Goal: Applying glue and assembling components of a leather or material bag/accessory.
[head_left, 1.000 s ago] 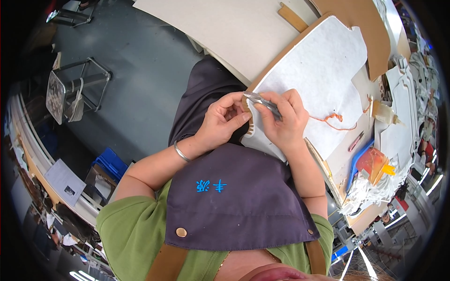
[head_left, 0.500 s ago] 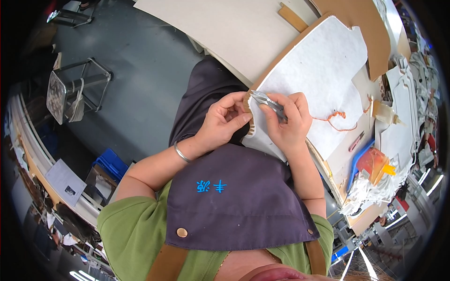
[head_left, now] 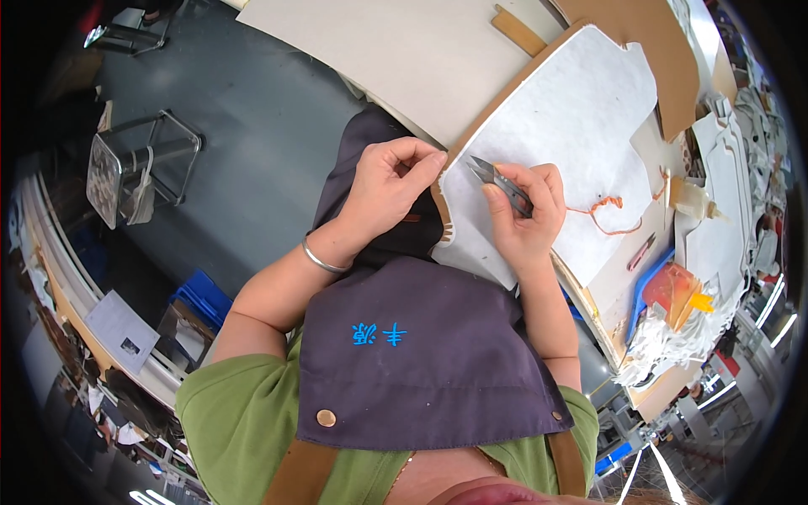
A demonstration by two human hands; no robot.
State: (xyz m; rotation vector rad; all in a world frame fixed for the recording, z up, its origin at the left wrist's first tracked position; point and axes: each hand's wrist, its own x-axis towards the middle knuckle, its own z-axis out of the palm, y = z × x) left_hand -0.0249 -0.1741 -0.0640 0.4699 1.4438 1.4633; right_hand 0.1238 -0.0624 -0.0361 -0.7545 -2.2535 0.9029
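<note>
A panel (head_left: 560,114) with a white backing and a brown folded rim lies over the table edge and my lap. Small notches or pleats show along its curved near corner (head_left: 444,231). My left hand (head_left: 391,181) is closed in a pinch, thumb against forefinger, right at the brown rim; what sits between the fingertips is too small to make out. In my right hand (head_left: 530,206) are grey metal thread snips (head_left: 505,185), held above the white backing. Their blades stand apart, pointing up and left toward the rim, clear of it.
Orange thread (head_left: 606,204) lies across the panel. On the right are a squeeze bottle (head_left: 694,202), a small pink-handled tool (head_left: 641,252) and a blue tray (head_left: 635,295) beside white scraps (head_left: 656,345). Brown sheet material (head_left: 673,93) lies beyond. A metal stool (head_left: 105,181) stands left.
My left hand has moved up along the rim, uncovering the notched corner. The snips have drawn back right from the rim, and their blades now spread wider.
</note>
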